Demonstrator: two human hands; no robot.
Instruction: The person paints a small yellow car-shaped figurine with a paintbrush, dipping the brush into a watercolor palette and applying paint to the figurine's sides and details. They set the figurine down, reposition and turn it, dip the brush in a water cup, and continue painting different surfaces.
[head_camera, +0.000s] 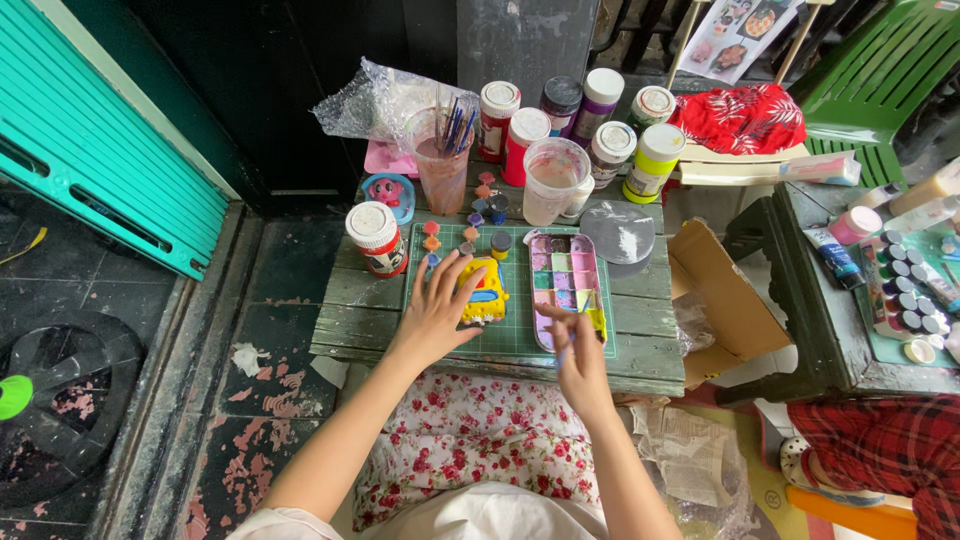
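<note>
Head view, looking straight down at a small weathered wooden table (350, 300) with a green cutting mat (520, 340) on top. Left hand (435, 310) spread flat, fingers open, steadying a yellow plaster figurine (485, 292) lying on the mat; touching it at its left edge, not wrapped around it. Right hand (578, 355) pinched shut on a thin paintbrush (572, 328), tip over the lower wells of the rectangular paint palette (565, 288), which sits just right of the figurine. Step in hand, as judged: loading colour from the palette. Next move likely calls for carrying the brush left to the figurine without dripping, keeping the left hand clear of wet areas.

Behind the mat: row of small paint pots (470, 225), red-labelled paint jar (375, 238), cloudy rinse cup (553, 180), cup of spare brushes (443, 160), cluster of tall paint bottles (600, 120). Second table at right with more tubes and pots, cut off by the frame edge. Another person's red plaid sleeve (880, 445) at lower right.

Hard to make out: brush bristles and which well they touch; figurine's shape beyond yellow with blue and red patches; part of it hidden under the left fingers.
</note>
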